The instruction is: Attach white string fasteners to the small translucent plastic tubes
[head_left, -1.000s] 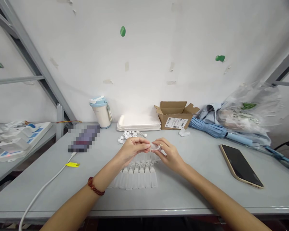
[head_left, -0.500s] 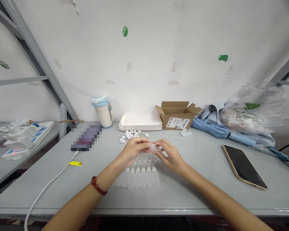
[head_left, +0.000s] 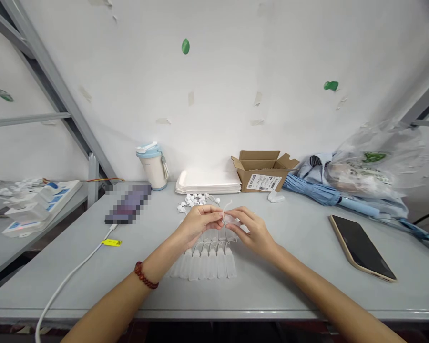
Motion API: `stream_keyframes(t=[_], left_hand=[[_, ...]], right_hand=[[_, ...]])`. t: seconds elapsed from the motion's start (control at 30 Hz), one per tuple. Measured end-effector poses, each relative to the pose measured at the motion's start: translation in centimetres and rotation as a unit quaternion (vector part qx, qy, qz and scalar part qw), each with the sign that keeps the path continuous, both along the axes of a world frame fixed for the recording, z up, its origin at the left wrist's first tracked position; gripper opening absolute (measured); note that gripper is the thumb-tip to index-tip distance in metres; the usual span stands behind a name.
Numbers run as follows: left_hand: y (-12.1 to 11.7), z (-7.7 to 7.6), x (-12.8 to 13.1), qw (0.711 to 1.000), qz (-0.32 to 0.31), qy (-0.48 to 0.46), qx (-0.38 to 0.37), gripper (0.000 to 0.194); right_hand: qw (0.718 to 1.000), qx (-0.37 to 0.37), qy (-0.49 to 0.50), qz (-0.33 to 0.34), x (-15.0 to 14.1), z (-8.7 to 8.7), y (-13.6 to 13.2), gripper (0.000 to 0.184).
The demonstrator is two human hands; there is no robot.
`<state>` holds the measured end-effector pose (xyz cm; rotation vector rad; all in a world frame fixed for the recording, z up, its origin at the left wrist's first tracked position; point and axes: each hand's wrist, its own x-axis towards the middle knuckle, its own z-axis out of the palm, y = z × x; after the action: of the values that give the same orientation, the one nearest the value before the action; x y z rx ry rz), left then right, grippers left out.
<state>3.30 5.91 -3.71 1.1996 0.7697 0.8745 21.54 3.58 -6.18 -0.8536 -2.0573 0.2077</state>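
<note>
Both hands meet above the middle of the table. My right hand (head_left: 255, 231) grips a small frosted plastic sleeve (head_left: 231, 221) between thumb and fingers. My left hand (head_left: 202, 221) pinches a thin white cord (head_left: 228, 206) at the sleeve's end; part of the cord sticks up between the hands. Fingers partly hide where cord and sleeve meet. Below them lies a row of frosted plastic sleeves (head_left: 212, 265) with white cord loops at their tops, and another row is partly covered by the hands. Behind the left hand is a cluster of small white cord pieces (head_left: 196, 199).
An open cardboard box (head_left: 262, 178) stands at the back beside a stack of white sheets (head_left: 210, 183) and a tumbler (head_left: 154, 166). A loose plastic piece (head_left: 276, 196) lies before the box. A blue umbrella (head_left: 314, 190) and phone (head_left: 362, 247) are right; a charging device (head_left: 128, 205) is left.
The white cord now shows standing up between my fingertips, where before it was barely visible. Both hands have stayed almost in place.
</note>
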Motion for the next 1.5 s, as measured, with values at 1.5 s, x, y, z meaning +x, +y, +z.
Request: stream_keyframes(t=[1.5], left_hand=[[-0.5,0.5,0.5,0.960,0.022,0.176,0.215,0.021]], right_hand=[[0.931,-0.301,0.202,0.030,-0.6,1.8,-1.0,0.023]])
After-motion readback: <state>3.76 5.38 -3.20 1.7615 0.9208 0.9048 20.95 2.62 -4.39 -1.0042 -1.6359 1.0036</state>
